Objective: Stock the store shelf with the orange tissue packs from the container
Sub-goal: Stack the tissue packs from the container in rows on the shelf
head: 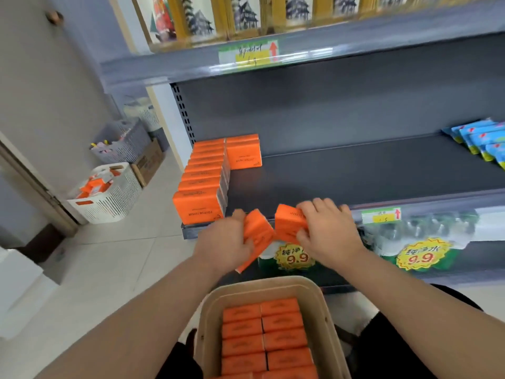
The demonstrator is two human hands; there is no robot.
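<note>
My left hand grips an orange tissue pack, tilted, just below the front edge of the dark grey shelf. My right hand grips a second orange tissue pack beside it, at the shelf's front lip. A row of several orange packs stands on the shelf's left end, with two more packs at the back. The beige container below me holds two columns of orange packs.
Blue packets lie on the shelf's right end. Bottled water packs with 9.9 price stickers fill the shelf below. A white basket with orange items, a grey basket and a cardboard box stand on the floor at left.
</note>
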